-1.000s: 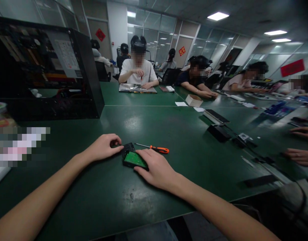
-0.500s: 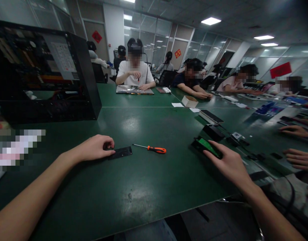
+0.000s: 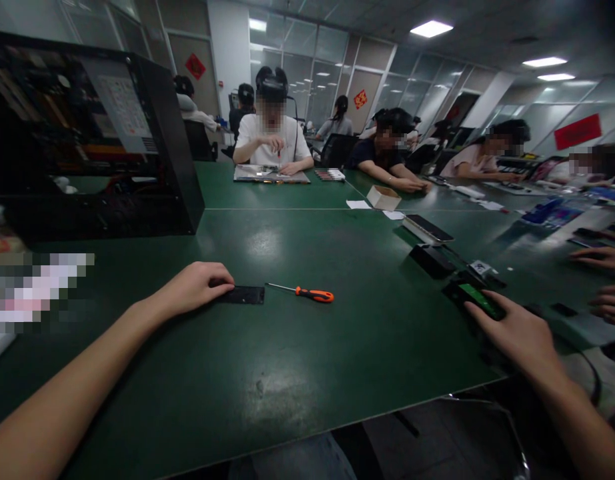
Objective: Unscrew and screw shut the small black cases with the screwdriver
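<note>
Table [image 3: 267, 360], green and glossy, fills most of the view, its near edge running at a slant across the lower part. A black computer tower [image 3: 170, 147] stands on it at the left, its side open and the parts inside showing. Across the table sits a person in a white shirt [image 3: 292, 140], bent over a flat panel [image 3: 247, 175] with a small red tool upright in one hand. Toward the right lies a long box with a dark top [image 3: 427, 229], and farther off a small pale box [image 3: 383, 198] with an open top. The right hand [image 3: 522, 333], slightly blurred, is narrowed around a black shell [image 3: 457, 293], thumb on the near side and fingers along the far side. The left hand [image 3: 202, 287] is narrow too, fingers curled and thumb laid against the left end of a thin black plate [image 3: 247, 295]. Another person's hand [image 3: 600, 257] shows at the right edge. Between the two working hands lies an orange and black screwdriver [image 3: 315, 294], touched by neither, its tip pointing left and ending just beside the plate, which lies flat on the table. The shell is near a black block [image 3: 431, 260]; whether it touches the table is hard to tell. Inside it shows a green board [image 3: 482, 301].
</note>
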### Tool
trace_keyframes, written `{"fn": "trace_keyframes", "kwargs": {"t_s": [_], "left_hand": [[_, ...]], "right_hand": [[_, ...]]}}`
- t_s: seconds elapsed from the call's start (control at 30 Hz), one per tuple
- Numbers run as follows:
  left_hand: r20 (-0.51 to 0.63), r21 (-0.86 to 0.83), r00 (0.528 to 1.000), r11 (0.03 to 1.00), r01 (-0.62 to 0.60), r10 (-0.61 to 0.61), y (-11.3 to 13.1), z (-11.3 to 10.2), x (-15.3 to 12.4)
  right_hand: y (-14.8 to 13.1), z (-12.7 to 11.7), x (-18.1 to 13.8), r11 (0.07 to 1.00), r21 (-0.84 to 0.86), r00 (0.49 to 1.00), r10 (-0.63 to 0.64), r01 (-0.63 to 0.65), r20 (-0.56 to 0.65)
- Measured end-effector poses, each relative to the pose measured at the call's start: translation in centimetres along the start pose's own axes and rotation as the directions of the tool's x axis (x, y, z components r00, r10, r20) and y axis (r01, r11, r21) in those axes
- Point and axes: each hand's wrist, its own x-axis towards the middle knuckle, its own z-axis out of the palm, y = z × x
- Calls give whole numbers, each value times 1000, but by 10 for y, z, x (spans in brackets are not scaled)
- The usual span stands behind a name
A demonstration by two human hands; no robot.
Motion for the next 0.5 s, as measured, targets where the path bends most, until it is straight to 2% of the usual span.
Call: {"fn": "trace_keyframes", "kwargs": {"t_s": [0.1, 0.17, 0.27, 0.3, 0.37, 0.4, 0.43, 0.5], "left_hand": [[-83, -23, 995, 998, -61, 58, 5, 4, 0], [-149, -32, 981, 991, -130, 124, 11, 8, 0], [-252, -21, 943, 973, -229, 217, 26, 18, -1], [-277, -11, 923, 960, -281, 267, 32, 22, -2], [-311, 18, 882, 930, -366, 353, 44, 30, -4], [-336, 42, 854, 912, -408, 397, 49, 33, -6], [-356, 72, 828, 896, -438, 433, 54, 36, -8], [-377, 162, 776, 861, -482, 505, 60, 40, -13]], "right_hand": [[-21, -6, -3, 994, -67, 991, -95, 89, -95], [-47, -14, -6, 982, -52, 964, -186, 179, -190], [-108, -27, -13, 908, 227, 922, -293, 351, -254], [-132, -31, -15, 856, 358, 925, -311, 372, -218], [-185, -37, -22, 701, 643, 919, -394, 309, -11], [-212, -39, -26, 610, 763, 882, -457, 215, 117], [-238, -39, -29, 504, 860, 802, -544, 78, 246], [-285, -38, -38, 298, 922, 572, -723, -248, 388]]}}
